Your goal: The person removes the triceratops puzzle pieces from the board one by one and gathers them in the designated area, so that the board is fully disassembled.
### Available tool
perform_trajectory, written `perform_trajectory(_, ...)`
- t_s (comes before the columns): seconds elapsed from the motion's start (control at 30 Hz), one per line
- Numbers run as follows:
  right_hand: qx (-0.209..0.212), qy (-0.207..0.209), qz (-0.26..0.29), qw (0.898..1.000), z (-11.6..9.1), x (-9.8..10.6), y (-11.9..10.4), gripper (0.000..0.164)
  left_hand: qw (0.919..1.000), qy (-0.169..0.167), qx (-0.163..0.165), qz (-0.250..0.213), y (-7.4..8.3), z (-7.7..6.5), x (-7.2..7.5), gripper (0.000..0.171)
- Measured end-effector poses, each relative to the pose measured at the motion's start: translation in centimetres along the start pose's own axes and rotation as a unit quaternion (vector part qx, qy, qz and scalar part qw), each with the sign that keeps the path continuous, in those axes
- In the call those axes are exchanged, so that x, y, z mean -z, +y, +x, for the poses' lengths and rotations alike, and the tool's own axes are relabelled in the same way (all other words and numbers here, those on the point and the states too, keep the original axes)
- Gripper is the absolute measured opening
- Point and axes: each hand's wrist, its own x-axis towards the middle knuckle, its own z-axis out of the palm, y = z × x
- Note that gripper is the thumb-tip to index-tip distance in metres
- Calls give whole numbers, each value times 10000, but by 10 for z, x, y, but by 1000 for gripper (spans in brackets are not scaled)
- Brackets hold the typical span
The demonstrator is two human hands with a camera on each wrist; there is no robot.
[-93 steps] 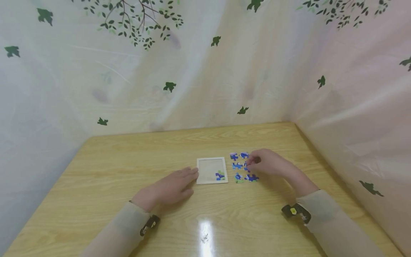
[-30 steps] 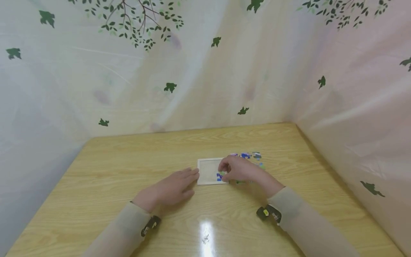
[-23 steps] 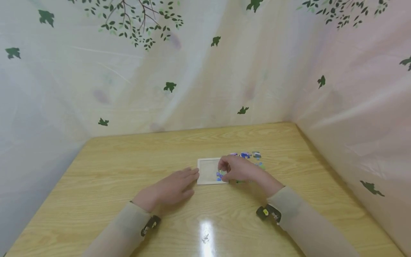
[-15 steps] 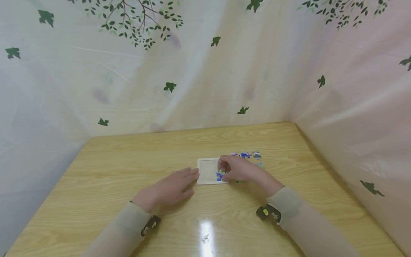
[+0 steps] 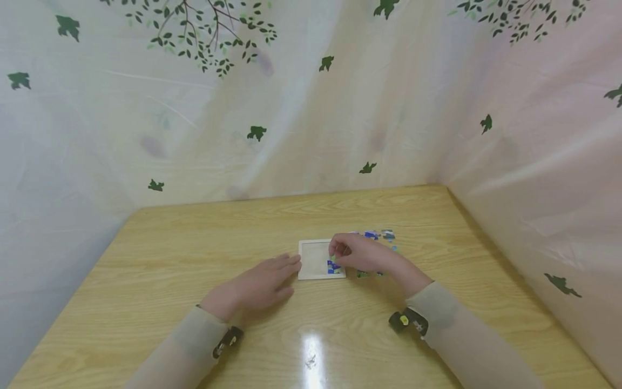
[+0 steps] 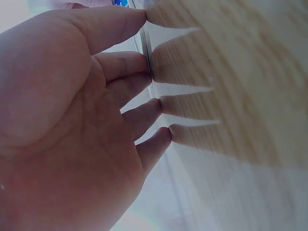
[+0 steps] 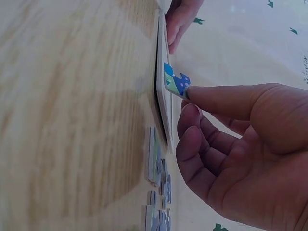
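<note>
A white-rimmed puzzle frame [image 5: 316, 277] lies flat on the table. My left hand [image 5: 259, 282] rests palm down beside it, fingers extended, with fingertips touching its left edge. Over the frame's right side, my right hand [image 5: 364, 254] pinches a puzzle piece. In the right wrist view that blue-and-green jigsaw piece [image 7: 177, 81] shows at the thumb tip, tilted against the frame; the index fingertip is partly hidden. Blue-and-green puzzle pieces [image 5: 333, 268] show in the frame's lower right corner, partly covered by my right fingers.
Several loose puzzle pieces [image 5: 371, 235] lie right of the frame, some hidden under my right hand. The wooden table [image 5: 194, 232] meets a pale leaf-printed curtain [image 5: 301, 108] at the back. Each sleeve carries a small wrist camera [image 5: 227, 341].
From the loose pieces at right, my right hand has come left over the frame's lower right corner. Over the last second it has lifted only slightly. My left hand stays put.
</note>
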Motion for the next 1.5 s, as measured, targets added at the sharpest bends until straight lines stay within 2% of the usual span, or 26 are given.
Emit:
perform_trajectory(0.27, 154, 116, 153, 9997, -3, 5, 4, 8, 10000, 39, -76, 15, 1, 0, -2, 60)
perform_trajectory(0.47, 165, 259, 37, 9995, -8, 13, 7, 10, 10000, 4, -56, 57, 2, 0, -3, 61)
perform_trajectory(0.7, 52, 417, 53, 9991, -22, 28, 11, 10, 9999, -57, -51, 125, 6, 0, 0, 61)
perform_trajectory(0.87, 39, 484, -3, 9988, -32, 39, 19, 11, 10000, -70, 48, 9, 10, -3, 3, 60)
perform_trajectory(1.1, -271, 687, -137, 9972, -47, 51, 28, 14, 10000, -44, 65, -43, 11, -3, 4, 59)
perform_trajectory(1.5, -222, 679, 17, 9974, -68, 67, 51, 18, 10000, -40, 58, 26, 8, -2, 0, 60)
